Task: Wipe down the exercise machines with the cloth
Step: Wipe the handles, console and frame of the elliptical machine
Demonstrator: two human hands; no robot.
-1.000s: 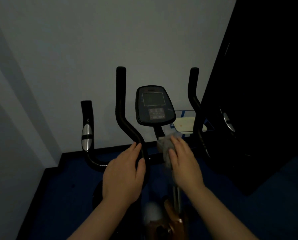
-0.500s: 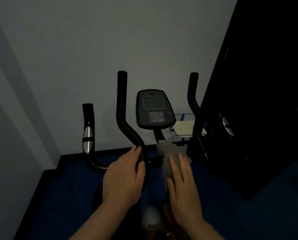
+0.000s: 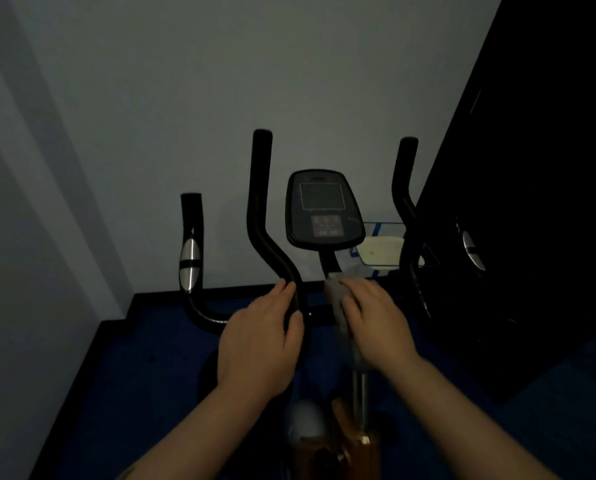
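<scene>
A black exercise bike stands in front of me, its console (image 3: 324, 209) on a short stem between curved black handlebars (image 3: 259, 216). My left hand (image 3: 260, 337) grips the lower bend of the left inner handlebar. My right hand (image 3: 376, 323) presses a grey cloth (image 3: 336, 296) against the centre post just below the console stem; the fingers curl over the cloth. Part of the cloth hangs under my palm along the silver post (image 3: 358, 393).
An outer left handle with a silver sensor (image 3: 189, 261) rises at the left. A dark tall unit (image 3: 532, 202) fills the right side. A pale tray (image 3: 383, 254) sits behind the bike near the wall. Blue floor (image 3: 133, 375) lies below.
My right hand slid down the post with the cloth half a second ago, then came back up toward the console stem. The left hand stayed on the handlebar.
</scene>
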